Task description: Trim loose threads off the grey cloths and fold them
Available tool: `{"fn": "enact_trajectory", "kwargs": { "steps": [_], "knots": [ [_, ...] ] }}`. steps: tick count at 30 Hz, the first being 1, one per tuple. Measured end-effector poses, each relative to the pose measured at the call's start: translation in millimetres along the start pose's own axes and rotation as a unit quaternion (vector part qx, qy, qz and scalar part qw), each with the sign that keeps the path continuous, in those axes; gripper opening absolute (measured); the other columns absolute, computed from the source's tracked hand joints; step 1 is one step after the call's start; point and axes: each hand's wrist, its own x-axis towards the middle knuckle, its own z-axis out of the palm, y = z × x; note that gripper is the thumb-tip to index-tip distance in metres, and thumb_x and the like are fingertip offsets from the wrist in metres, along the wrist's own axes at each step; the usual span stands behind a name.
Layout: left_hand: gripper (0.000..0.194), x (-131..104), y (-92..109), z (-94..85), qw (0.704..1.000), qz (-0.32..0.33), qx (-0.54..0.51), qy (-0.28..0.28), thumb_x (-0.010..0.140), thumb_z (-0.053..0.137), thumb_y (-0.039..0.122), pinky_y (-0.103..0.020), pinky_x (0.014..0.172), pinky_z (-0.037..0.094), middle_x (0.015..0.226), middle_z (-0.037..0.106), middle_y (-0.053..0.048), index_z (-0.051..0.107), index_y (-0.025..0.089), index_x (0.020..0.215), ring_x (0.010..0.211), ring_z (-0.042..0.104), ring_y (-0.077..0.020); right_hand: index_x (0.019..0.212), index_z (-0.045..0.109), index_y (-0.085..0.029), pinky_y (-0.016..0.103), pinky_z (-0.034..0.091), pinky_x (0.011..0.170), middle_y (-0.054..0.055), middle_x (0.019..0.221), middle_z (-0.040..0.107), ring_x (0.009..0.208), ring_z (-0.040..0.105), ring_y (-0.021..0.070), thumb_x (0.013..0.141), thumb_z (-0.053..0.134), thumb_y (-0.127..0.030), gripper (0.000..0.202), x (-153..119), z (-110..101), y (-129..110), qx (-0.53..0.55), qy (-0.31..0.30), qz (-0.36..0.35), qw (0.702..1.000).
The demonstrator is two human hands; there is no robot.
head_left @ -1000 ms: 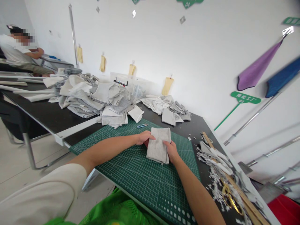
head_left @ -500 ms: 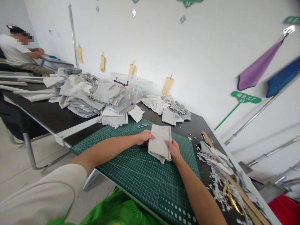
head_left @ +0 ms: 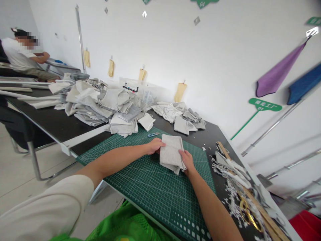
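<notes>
A folded light grey cloth (head_left: 172, 152) is held between my two hands over the green cutting mat (head_left: 150, 180). My left hand (head_left: 155, 146) grips its upper left edge, thumb on top and the other fingers hidden underneath. On the right edge, lower down, my right hand (head_left: 187, 160) pinches the cloth, with its thumb and a finger showing. The cloth's lower edge hangs in loose layers. Just beyond it, a small blue cutter (head_left: 153, 134) lies on the mat.
Heaped grey cloths (head_left: 87, 103) cover the back left of the black table (head_left: 47, 117); a smaller pile (head_left: 185, 118) lies behind the mat. Along the right edge are scraps, a wooden strip (head_left: 265, 219) and gold-handled scissors (head_left: 250, 216). A person (head_left: 22, 57) sits far left.
The cloth's lower right corner has shifted slightly to the right with my right hand. My left hand keeps its hold at the upper left edge.
</notes>
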Motion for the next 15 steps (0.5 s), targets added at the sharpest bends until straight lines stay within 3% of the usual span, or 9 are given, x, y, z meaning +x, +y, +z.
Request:
{"fn": "enact_trajectory", "kwargs": {
  "steps": [7, 15],
  "knots": [
    [0.011, 1.1, -1.6, -0.6, 1.0, 0.009, -0.01, 0.014, 0.063, 0.064, 0.015, -0.03, 0.059, 0.048, 0.063, 0.065, -0.004, 0.062, 0.01, 0.072, 0.059, 0.063, -0.0176, 0.083, 0.062, -0.016, 0.024, 0.046, 0.052, 0.002, 0.07, 0.067, 0.061, 0.059, 0.0157, 0.062, 0.069, -0.041, 0.033, 0.0, -0.7, 3.2, 0.029, -0.007, 0.034, 0.999],
    [0.021, 1.4, -4.8, 0.6, 0.999, 0.024, -0.02, -0.005, 0.066, 0.065, 0.017, -0.034, 0.07, 0.05, 0.076, 0.069, -0.008, 0.066, 0.009, 0.085, 0.068, 0.064, -0.0188, 0.095, 0.061, -0.015, 0.026, 0.051, 0.06, 0.006, 0.086, 0.07, 0.078, 0.064, 0.0196, 0.066, 0.068, -0.036, 0.036, -2.4, 3.3, 0.4, 0.058, -0.021, 0.052, 0.997]
  ]
}}
